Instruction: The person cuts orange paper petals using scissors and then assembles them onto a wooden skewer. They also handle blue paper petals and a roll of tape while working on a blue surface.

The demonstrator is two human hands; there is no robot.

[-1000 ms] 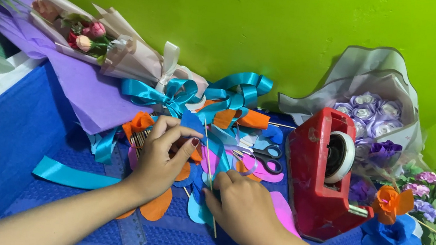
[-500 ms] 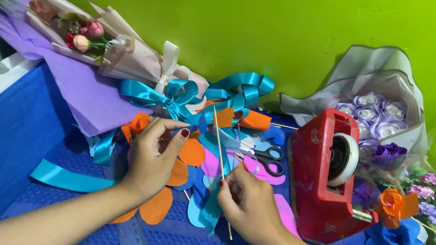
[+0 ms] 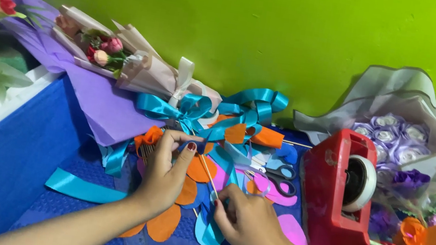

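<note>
My left hand (image 3: 165, 173) rests over orange paper petals (image 3: 184, 192) and pinches the upper end of a thin wooden stick (image 3: 208, 174). My right hand (image 3: 250, 223) pinches the stick lower down, together with a light blue ribbon piece (image 3: 206, 229). Orange, blue and pink paper cut-outs lie scattered under both hands on the blue mat (image 3: 8, 177). A teal ribbon bow (image 3: 185, 111) lies just beyond my left hand.
A red tape dispenser (image 3: 336, 200) stands right of my right hand, scissors (image 3: 279, 178) beside it. A beige-wrapped bouquet (image 3: 124, 59) lies on purple paper at the back left; a grey-wrapped bouquet of purple flowers (image 3: 401, 132) sits back right. Orange and blue paper flower (image 3: 416, 238) lies at right.
My right hand has slid forward and right along the stick, gathering the blue ribbon. My left hand stays on the stick's upper end.
</note>
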